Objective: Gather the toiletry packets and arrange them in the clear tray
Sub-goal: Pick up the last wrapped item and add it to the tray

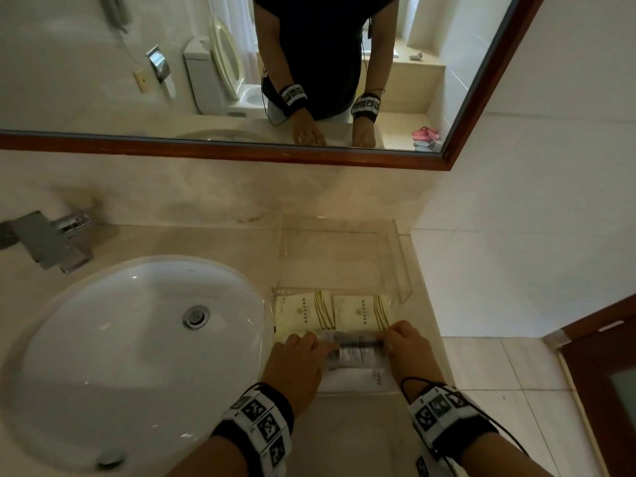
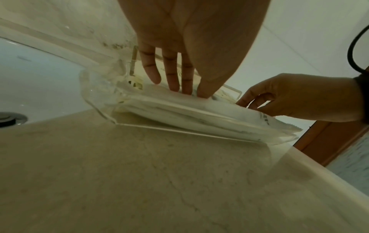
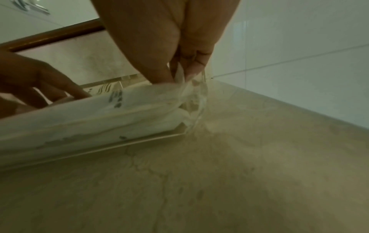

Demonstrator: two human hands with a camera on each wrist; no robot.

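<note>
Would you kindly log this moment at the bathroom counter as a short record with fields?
Setting: marble counter, white sink left of the clear tray
In tray: two cream packets side by side; white packets stacked nearer the person
Left hand: straight fingers press the top white packet
Right hand: pinches that packet's right edge
Far part of tray: holds no packets
</note>
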